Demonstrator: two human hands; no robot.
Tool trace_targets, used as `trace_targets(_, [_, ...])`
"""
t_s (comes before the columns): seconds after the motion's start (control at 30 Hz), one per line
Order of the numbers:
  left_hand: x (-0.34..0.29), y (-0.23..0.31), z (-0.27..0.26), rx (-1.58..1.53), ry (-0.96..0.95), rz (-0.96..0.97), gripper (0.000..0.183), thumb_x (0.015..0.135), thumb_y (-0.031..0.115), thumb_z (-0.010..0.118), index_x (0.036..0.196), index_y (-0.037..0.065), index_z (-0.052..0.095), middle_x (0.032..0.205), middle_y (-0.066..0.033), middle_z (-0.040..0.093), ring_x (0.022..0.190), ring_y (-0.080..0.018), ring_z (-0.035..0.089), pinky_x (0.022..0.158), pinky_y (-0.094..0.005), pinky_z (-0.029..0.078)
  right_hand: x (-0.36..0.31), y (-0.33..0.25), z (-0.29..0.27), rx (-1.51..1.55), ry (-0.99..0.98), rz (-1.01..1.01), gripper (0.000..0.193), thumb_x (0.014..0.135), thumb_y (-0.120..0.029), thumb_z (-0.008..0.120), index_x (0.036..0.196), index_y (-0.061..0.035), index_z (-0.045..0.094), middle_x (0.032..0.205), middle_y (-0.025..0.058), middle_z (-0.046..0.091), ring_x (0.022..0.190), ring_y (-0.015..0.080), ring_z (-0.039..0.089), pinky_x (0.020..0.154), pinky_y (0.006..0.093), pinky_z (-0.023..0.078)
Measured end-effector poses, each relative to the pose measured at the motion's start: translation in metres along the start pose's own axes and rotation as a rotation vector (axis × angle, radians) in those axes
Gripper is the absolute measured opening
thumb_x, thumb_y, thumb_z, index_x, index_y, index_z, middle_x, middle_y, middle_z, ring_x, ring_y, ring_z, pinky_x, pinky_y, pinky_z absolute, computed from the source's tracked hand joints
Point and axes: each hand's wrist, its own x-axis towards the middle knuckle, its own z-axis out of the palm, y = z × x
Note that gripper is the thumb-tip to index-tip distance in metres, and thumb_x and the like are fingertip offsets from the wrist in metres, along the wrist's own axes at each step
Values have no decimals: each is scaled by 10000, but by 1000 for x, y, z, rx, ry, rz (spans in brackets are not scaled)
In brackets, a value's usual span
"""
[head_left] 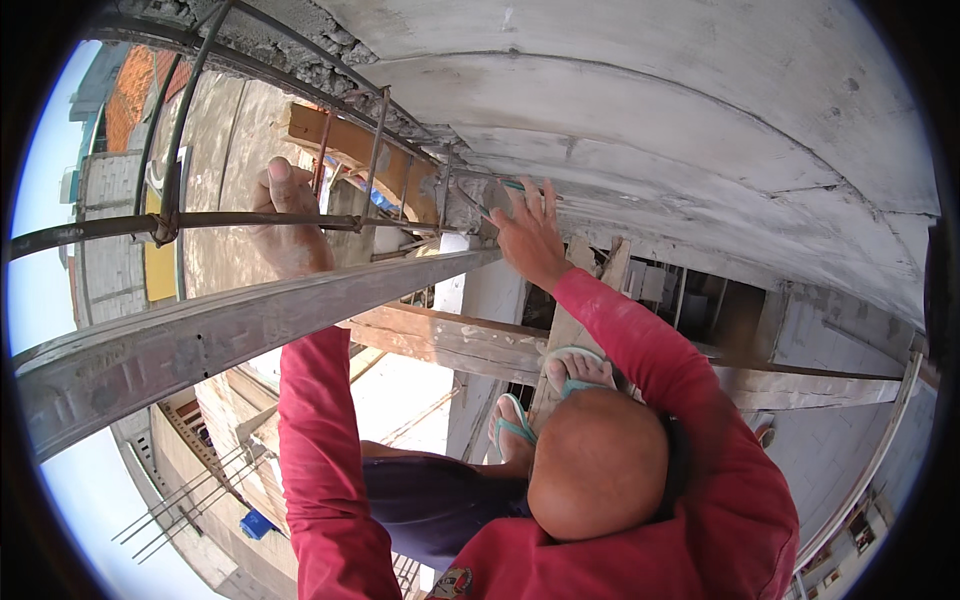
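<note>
Rebar (250, 221) runs horizontally across the left of the view, tied to curved upright bars (180, 120) beneath the rough concrete edge (330, 50). The left hand (285, 215) is closed around this horizontal bar, thumb up. The right hand (528, 232) lies flat with fingers spread against the grey plastered wall (700, 120), beside a thin teal tool (515, 185); whether it grips the tool cannot be determined. Judged from the frame, the cage is tied but exposed, and no concrete covers it. A long metal straightedge (230, 320) crosses diagonally just below the left hand. Timber planks (440, 340) carry the sandalled feet (560, 385). Open room is limited: wall close on the right, a sheer drop to lower buildings (215, 440) on the left.
</note>
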Motion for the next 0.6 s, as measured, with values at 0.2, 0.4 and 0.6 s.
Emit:
trace_targets(0.2, [-1,2,0,15,-10,-4,524,980,567,712,794,87,609,633,90,402,585,-20,321,543,-242,198,20,6,10,-61,21,-47,371,906,-119,665,1275,-99,694,1460,211,498,1482,445,319,1251,672,142])
trace_targets(0.4, [-1,3,1,7,-14,-3,512,976,549,727,793,85,613,608,98,392,561,-10,301,528,-243,170,26,8,15,-59,26,-68,451,890,-61,640,1338,-103,659,1370,193,524,1431,415,375,1239,631,224])
trace_targets(0.6, [-1,2,1,-23,-6,1,496,979,526,733,797,79,623,601,101,390,554,-9,298,523,-244,168,31,16,15,-32,-90,-56,415,933,-100,616,1347,-91,639,1160,152,537,1204,352,552,990,505,514])
